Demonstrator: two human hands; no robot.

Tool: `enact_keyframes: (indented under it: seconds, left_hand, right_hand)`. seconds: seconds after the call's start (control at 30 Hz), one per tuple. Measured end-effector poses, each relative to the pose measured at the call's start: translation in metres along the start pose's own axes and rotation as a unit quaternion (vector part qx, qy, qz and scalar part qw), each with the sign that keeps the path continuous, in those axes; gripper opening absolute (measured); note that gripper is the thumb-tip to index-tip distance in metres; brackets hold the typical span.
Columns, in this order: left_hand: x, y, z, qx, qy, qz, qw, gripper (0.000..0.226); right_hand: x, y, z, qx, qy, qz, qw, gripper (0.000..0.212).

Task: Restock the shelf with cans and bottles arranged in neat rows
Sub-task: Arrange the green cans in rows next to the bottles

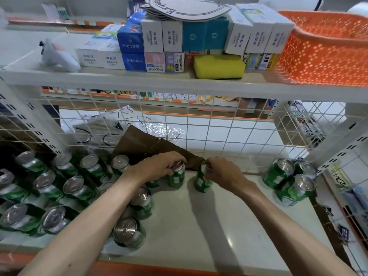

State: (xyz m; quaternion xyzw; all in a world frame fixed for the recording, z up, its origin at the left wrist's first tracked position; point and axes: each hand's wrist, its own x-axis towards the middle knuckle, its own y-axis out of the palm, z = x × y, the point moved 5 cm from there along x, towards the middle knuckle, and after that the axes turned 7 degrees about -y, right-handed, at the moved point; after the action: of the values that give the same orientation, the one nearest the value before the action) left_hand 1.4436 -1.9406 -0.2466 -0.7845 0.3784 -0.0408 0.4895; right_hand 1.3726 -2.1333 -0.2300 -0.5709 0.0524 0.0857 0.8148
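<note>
Cans (176,179), green with silver tops: left hand (159,166) grips one, right hand (225,173) another.

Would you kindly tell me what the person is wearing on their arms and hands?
Nothing shows: the left hand and right hand are ungloved, both forearms are bare to the frame edge, with no sleeve, watch, ring or bracelet visible.
</note>
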Motion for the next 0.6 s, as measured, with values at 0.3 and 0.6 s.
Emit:
enact_keyframes:
  seconds: [0.3, 0.6]
  left_hand:
    - [0.012, 0.000, 0.005, 0.030, 0.004, 0.012, 0.999, 0.065]
    - [0.024, 0.003, 0.000, 0.051, 0.007, 0.042, 0.998, 0.066]
  right_hand:
    - [0.014, 0.006, 0.000, -0.035, -0.044, 0.015, 0.998, 0.026]
    - [0.020, 0.011, 0.008, -0.110, -0.064, 0.001, 0.992, 0.034]
